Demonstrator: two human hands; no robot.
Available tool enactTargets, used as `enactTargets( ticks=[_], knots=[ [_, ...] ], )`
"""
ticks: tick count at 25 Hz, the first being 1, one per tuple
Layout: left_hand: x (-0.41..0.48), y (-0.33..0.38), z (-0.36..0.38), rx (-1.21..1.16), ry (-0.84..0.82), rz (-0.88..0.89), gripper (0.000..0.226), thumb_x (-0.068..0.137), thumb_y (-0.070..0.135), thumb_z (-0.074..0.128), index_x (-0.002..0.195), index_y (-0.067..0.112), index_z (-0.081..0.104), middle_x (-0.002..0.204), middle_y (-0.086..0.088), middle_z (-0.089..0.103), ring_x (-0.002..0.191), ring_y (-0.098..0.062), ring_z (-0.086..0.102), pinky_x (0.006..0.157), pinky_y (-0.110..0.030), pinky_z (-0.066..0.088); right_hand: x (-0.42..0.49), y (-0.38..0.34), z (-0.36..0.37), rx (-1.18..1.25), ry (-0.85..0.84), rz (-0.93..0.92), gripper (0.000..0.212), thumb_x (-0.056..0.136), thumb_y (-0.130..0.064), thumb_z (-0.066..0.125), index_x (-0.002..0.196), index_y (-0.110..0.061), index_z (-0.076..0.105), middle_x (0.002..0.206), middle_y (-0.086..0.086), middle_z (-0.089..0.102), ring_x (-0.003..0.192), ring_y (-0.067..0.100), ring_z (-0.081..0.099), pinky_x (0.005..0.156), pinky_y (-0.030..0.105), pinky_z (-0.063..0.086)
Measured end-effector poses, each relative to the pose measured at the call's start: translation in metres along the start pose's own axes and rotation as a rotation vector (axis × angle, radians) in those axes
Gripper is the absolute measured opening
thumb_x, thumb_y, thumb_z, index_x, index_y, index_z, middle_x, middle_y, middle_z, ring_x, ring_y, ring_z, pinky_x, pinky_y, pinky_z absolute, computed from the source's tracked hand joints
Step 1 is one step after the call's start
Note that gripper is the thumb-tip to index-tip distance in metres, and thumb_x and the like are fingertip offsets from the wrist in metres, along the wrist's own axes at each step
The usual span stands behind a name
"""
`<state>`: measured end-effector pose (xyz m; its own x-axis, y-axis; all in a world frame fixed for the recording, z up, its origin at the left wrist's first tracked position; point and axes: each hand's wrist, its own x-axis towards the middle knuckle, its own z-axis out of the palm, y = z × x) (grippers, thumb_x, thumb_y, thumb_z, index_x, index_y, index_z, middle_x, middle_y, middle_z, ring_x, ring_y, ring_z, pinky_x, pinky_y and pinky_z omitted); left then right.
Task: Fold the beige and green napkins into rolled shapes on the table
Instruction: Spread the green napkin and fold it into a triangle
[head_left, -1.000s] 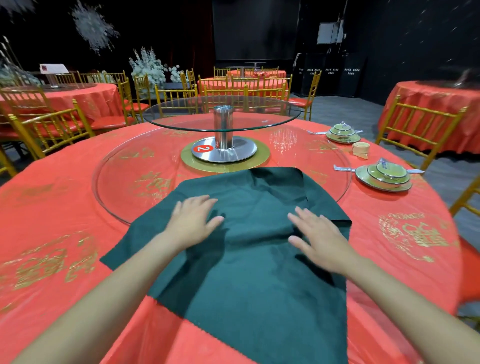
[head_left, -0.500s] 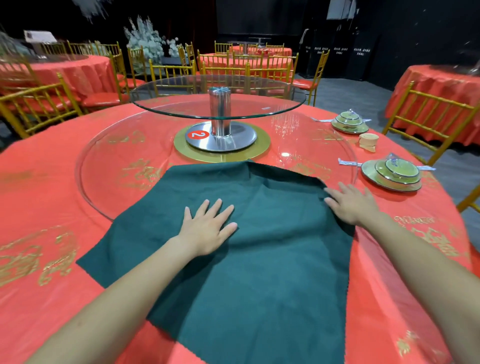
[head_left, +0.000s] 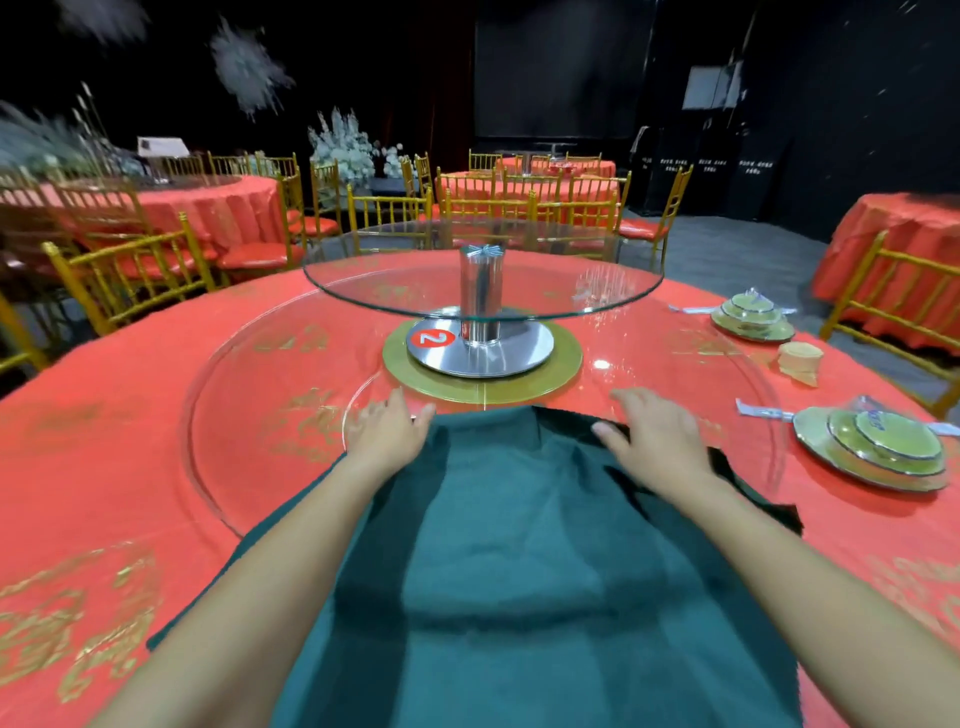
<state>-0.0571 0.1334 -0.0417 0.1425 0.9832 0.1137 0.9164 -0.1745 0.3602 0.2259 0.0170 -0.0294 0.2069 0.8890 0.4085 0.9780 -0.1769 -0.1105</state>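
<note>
A dark green napkin (head_left: 519, 545) lies spread on the red tablecloth (head_left: 104, 467) in front of me, its far edge reaching onto the large glass turntable (head_left: 249, 415). My left hand (head_left: 387, 431) rests at the napkin's far left corner with its fingers stretched forward. My right hand (head_left: 654, 441) lies flat on the far right part of the cloth, fingers straight. The napkin's far right edge looks rumpled under that hand. A small beige rolled napkin (head_left: 800, 361) stands on the table at the right, between two place settings.
A raised glass turntable on a chrome post (head_left: 480, 296) stands over a gold disc at the table's centre. Two green plate-and-bowl settings (head_left: 878, 447) (head_left: 753, 317) sit at the right. Gold chairs (head_left: 130, 280) and other red tables ring the room.
Both hands have slid away from me across the napkin to its far edge. The left hand left the cloth's middle; the right hand came in from the right corner. The view tilted up.
</note>
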Motion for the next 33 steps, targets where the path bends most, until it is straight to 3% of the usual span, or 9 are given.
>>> enactTargets(
  ticks=[6,11,14,17,20,23,27,30,33],
  knots=[
    [0.013,0.003,-0.003,-0.098,-0.004,-0.066,0.06,0.099,0.049,0.018,0.116,0.001,0.05,0.12,-0.023,0.057,0.111,-0.039,0.053,0.091,-0.042,0.039,0.037,-0.046,0.031,0.114,-0.137,0.008,0.05,0.088,-0.048,0.056,0.131,-0.024,0.048,0.127,0.0,0.057,0.117,0.024,0.053,0.096,0.039,0.036],
    [0.01,0.003,-0.015,0.036,-0.106,-0.14,0.063,0.099,0.05,0.015,0.111,0.006,0.059,0.12,-0.017,0.06,0.113,-0.035,0.053,0.096,-0.043,0.039,0.049,-0.047,0.039,0.228,-0.044,0.05,0.021,0.091,-0.033,0.053,0.101,-0.027,0.07,0.103,-0.003,0.071,0.098,0.024,0.061,0.084,0.034,0.039],
    [0.0,0.003,-0.013,-0.217,-0.011,0.047,0.024,0.097,0.031,0.042,0.104,0.017,0.061,0.108,-0.003,0.065,0.101,-0.025,0.058,0.085,-0.031,0.043,0.047,-0.04,0.031,0.49,0.034,0.151,0.019,0.091,-0.03,0.054,0.087,-0.019,0.07,0.085,-0.001,0.071,0.084,0.026,0.06,0.073,0.036,0.045],
    [-0.008,-0.002,-0.004,-0.549,0.177,0.206,0.021,0.09,0.003,0.053,0.101,0.013,0.069,0.095,0.005,0.064,0.092,-0.012,0.058,0.079,-0.016,0.041,0.046,-0.025,0.028,0.529,0.08,0.25,0.034,0.092,-0.035,0.052,0.062,-0.019,0.056,0.061,-0.001,0.057,0.066,0.027,0.052,0.054,0.034,0.034],
    [-0.013,-0.007,0.0,-0.528,0.426,0.329,0.024,0.089,-0.003,0.051,0.102,0.006,0.07,0.095,0.002,0.061,0.09,-0.014,0.056,0.077,-0.008,0.038,0.047,-0.015,0.028,0.446,0.064,0.322,0.048,0.094,-0.039,0.048,0.053,-0.015,0.037,0.049,0.004,0.04,0.051,0.027,0.039,0.047,0.031,0.023],
    [-0.015,-0.011,0.009,-0.339,0.591,0.615,0.03,0.089,-0.001,0.046,0.113,0.001,0.064,0.105,-0.01,0.062,0.093,-0.019,0.055,0.078,-0.022,0.043,0.047,-0.013,0.033,0.407,0.087,0.377,0.048,0.094,-0.036,0.047,0.052,-0.014,0.039,0.048,0.002,0.039,0.048,0.024,0.037,0.045,0.029,0.022],
    [-0.018,-0.02,0.027,-0.081,0.447,0.548,0.043,0.081,-0.006,0.056,0.12,0.011,0.06,0.122,-0.012,0.057,0.097,-0.03,0.06,0.069,-0.034,0.049,0.039,-0.013,0.038,0.245,-0.01,0.336,0.025,0.093,-0.037,0.049,0.089,-0.017,0.064,0.072,0.002,0.064,0.075,0.029,0.06,0.07,0.037,0.045],
    [-0.029,-0.01,0.027,0.103,0.235,0.255,0.046,0.09,0.025,0.056,0.136,0.026,0.046,0.153,-0.011,0.023,0.133,-0.036,0.031,0.103,-0.049,0.03,0.029,-0.014,0.045,0.078,0.025,0.161,0.035,0.088,-0.037,0.056,0.119,-0.021,0.059,0.117,0.006,0.06,0.113,0.027,0.052,0.103,0.043,0.028],
    [-0.048,0.009,0.03,0.208,-0.014,0.333,0.057,0.094,0.055,0.034,0.146,0.037,0.021,0.158,-0.001,-0.009,0.144,-0.027,-0.005,0.113,-0.051,-0.001,0.003,-0.03,0.041,0.046,-0.033,-0.076,0.062,0.083,-0.064,0.032,0.125,-0.025,0.056,0.144,0.009,0.041,0.134,0.028,0.034,0.114,0.046,0.014]
  ],
)
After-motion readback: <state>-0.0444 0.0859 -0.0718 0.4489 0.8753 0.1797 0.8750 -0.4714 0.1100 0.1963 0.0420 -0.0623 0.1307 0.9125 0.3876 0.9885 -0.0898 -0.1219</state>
